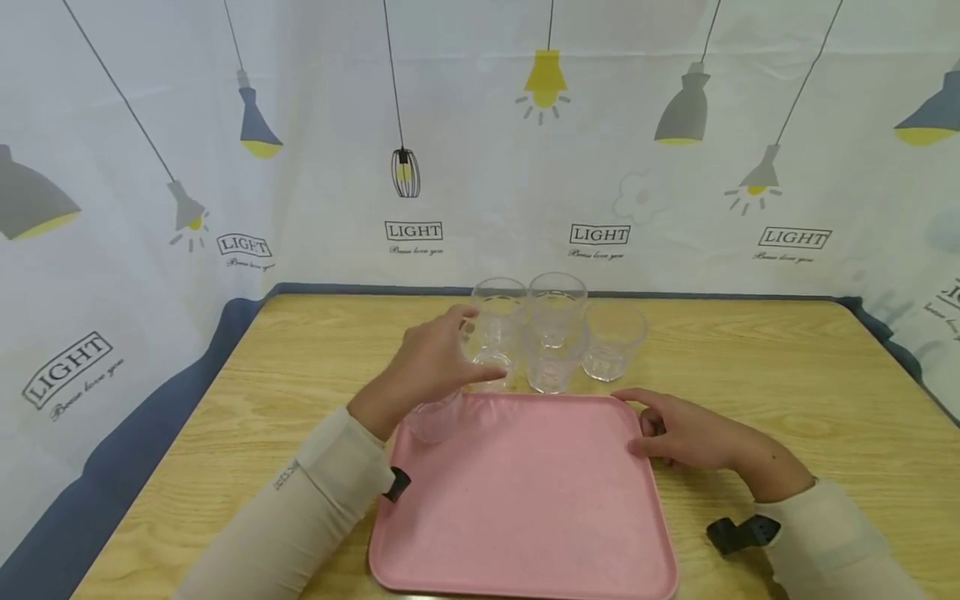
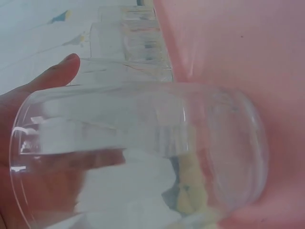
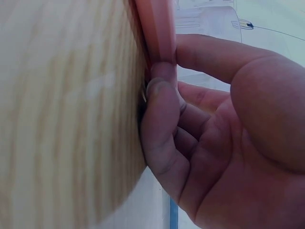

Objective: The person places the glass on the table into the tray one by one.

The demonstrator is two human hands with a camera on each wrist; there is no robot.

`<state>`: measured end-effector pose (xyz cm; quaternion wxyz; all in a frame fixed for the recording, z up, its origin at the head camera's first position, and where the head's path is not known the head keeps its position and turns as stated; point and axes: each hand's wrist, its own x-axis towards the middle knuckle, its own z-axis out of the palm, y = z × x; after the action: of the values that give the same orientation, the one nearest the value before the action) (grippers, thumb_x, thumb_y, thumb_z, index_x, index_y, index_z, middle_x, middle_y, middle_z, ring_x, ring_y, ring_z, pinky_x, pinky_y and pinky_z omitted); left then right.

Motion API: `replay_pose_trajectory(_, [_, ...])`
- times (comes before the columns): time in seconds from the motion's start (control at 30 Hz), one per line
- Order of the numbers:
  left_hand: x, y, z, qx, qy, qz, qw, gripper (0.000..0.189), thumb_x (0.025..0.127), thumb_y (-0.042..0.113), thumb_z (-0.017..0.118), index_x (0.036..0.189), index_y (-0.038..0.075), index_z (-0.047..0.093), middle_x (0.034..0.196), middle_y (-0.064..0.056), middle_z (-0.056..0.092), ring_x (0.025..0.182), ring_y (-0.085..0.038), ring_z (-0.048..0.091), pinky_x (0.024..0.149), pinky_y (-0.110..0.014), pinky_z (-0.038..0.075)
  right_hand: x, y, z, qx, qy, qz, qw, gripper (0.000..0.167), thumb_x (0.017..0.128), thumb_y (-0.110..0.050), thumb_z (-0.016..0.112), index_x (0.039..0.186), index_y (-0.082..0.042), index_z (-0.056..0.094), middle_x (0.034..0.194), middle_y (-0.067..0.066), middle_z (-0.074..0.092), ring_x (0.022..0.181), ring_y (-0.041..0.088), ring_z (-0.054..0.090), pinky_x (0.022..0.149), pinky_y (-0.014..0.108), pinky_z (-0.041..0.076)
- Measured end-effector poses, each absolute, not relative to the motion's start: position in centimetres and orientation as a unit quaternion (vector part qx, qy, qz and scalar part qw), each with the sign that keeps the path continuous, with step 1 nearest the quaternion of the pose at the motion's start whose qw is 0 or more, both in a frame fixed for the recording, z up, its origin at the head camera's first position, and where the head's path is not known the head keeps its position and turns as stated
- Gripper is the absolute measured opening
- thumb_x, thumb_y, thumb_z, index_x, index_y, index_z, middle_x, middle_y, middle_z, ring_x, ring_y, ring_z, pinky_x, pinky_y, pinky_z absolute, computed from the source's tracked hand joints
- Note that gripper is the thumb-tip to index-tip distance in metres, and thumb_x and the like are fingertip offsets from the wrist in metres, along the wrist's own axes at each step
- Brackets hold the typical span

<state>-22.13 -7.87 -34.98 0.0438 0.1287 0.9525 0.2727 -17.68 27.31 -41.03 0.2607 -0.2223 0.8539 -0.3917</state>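
My left hand [image 1: 431, 354] is over the tray's far left corner, fingers and thumb spread about a clear glass [image 1: 492, 367]. In the left wrist view the thumb tip lies just beyond the rim of a glass [image 2: 126, 69]. Another clear glass [image 1: 437, 418] stands on that corner of the pink tray [image 1: 532, 500], below my left wrist; it fills the left wrist view, partly covering the hand. My right hand [image 1: 686, 433] grips the tray's right edge near its far corner. In the right wrist view its fingers [image 3: 159, 109] curl under the rim.
More clear glasses stand close together behind the tray, among them a glass [image 1: 617, 337] at the right and a taller-looking one [image 1: 558, 292] at the back. Everything rests on a wooden table [image 1: 277, 392]. A white curtain [image 1: 480, 108] printed with lamps hangs behind it.
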Motion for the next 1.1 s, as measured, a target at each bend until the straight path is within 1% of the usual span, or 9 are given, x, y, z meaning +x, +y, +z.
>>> replay_pose_trajectory(0.13, [-21.9,-7.9,-34.6,0.126,0.950,0.280,0.049,0.097,0.071,0.059,0.084,0.149,0.020,0.041,0.138,-0.003,0.062,0.122,-0.028,0.060,0.103,-0.049,0.048,-17.7,27.3,-41.0,-0.218,0.854,-0.393,0.262,0.068,0.097,-0.019,0.066,0.153,-0.003,0.031,0.077,0.004,0.053,0.056,0.009,0.049,0.050,0.029,0.049])
replay_pose_trajectory(0.27, [-21.7,-8.0,-34.4,0.125,0.947,0.290,0.050,0.098,0.071,0.058,0.085,0.149,0.020,0.040,0.137,-0.004,0.061,0.121,-0.028,0.061,0.100,-0.047,0.051,-17.7,27.3,-41.0,-0.214,0.855,-0.393,0.263,0.068,0.097,-0.019,0.066,0.153,-0.004,0.031,0.078,0.004,0.054,0.056,0.010,0.050,0.050,0.029,0.049])
replay_pose_trajectory(0.57, [-21.0,-8.2,-33.6,0.147,0.935,0.319,0.056,0.099,0.072,0.055,0.085,0.151,0.018,0.038,0.140,-0.004,0.058,0.123,-0.025,0.059,0.098,-0.046,0.052,-17.7,27.3,-40.9,-0.208,0.854,-0.393,0.268,0.069,0.097,-0.020,0.066,0.154,-0.004,0.030,0.078,0.004,0.053,0.055,0.010,0.050,0.051,0.029,0.050])
replay_pose_trajectory(0.73, [-20.2,-8.4,-33.1,0.164,0.927,0.335,0.047,0.098,0.072,0.053,0.086,0.150,0.018,0.039,0.140,-0.005,0.059,0.124,-0.023,0.057,0.098,-0.046,0.051,-17.8,27.4,-41.0,-0.212,0.856,-0.390,0.264,0.070,0.097,-0.021,0.066,0.154,-0.004,0.029,0.078,0.005,0.054,0.056,0.010,0.050,0.051,0.030,0.050])
replay_pose_trajectory(0.97, [-18.7,-8.4,-32.4,0.192,0.917,0.348,0.035,0.094,0.070,0.048,0.089,0.147,0.019,0.043,0.133,-0.004,0.062,0.118,-0.022,0.059,0.096,-0.043,0.052,-17.8,27.3,-41.2,-0.215,0.858,-0.387,0.261,0.069,0.097,-0.020,0.066,0.154,-0.003,0.029,0.078,0.005,0.054,0.055,0.011,0.050,0.050,0.030,0.050])
replay_pose_trajectory(1.1, [-17.8,-8.6,-32.0,0.200,0.917,0.344,0.034,0.095,0.069,0.047,0.089,0.148,0.019,0.043,0.134,-0.004,0.061,0.118,-0.021,0.059,0.097,-0.042,0.052,-17.8,27.3,-41.3,-0.213,0.860,-0.385,0.260,0.068,0.097,-0.020,0.066,0.154,-0.005,0.030,0.078,0.005,0.054,0.055,0.011,0.050,0.050,0.030,0.050])
